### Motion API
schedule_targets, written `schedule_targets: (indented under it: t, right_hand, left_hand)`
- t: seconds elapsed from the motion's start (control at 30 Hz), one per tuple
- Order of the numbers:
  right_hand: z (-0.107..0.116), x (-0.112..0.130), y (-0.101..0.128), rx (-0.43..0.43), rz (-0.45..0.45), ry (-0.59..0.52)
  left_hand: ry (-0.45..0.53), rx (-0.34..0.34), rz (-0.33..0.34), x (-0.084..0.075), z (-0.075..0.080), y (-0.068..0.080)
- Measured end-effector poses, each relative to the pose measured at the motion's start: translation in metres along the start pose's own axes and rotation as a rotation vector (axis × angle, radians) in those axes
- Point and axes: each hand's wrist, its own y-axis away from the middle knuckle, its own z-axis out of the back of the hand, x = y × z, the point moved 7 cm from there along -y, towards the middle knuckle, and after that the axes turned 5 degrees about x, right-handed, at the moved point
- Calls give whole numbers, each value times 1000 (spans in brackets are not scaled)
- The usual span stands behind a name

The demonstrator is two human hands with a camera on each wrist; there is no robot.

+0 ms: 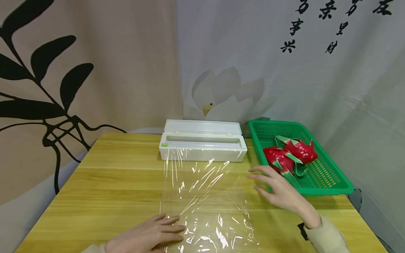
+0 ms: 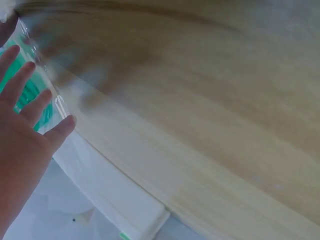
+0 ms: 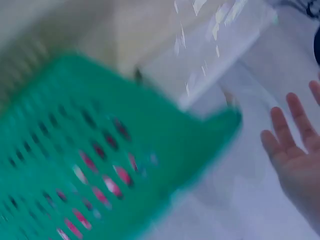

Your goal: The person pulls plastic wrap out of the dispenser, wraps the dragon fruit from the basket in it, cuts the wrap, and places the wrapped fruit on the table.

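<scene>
Glossy cling film [image 1: 205,196] lies across a pale wooden table [image 1: 110,182]. The left hand [image 1: 148,235] presses it flat, fingers straight. The right hand [image 1: 281,191] hovers spread, empty, beside a green mesh basket [image 1: 322,175] of dragon fruit [image 1: 291,154].

This looks like a staged home-kitchen corner rather than a real kitchen. A wooden table [image 1: 104,182] stands against hung cloth backdrops [image 1: 95,70], one printed with black leaves, the other with a lotus and Chinese characters. On the table sit a white cling-film dispenser [image 1: 202,144], a sheet of film [image 1: 205,196] and a green basket [image 1: 319,189] holding toy dragon fruit [image 1: 291,154].
</scene>
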Motion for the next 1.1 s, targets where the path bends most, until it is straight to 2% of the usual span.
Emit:
schedule_targets:
  t: [0.1, 0.2, 0.37, 0.5, 0.63, 0.8, 0.93, 1.1]
  right_hand:
    - [24, -21, -12, -27, -93, 9]
    - [42, -48, -24, 17, -238, 6]
    - [57, -100, -35, 217, -476, 7]
    - [47, -137, -35, 425, -611, 24]
    - [27, -161, -25, 599, -676, 42]
    - [5, -175, -9, 737, -731, 21]
    - [-6, -183, 2, 783, -781, -31]
    - [-12, -191, 7, 761, -790, -20]
  left_hand:
    - [34, 28, 25, 1, -1, 0]
    - [62, 36, 30, 1, -1, -1]
    - [75, 34, 22, 0, -1, -1]
    - [85, 38, 29, 0, -1, 0]
    - [52, 29, 23, -1, -1, -1]
    - [33, 26, 7, -1, -1, -1]
    - [5, 28, -5, -2, -1, -2]
    - [-35, 7, 0, -3, -1, -1]
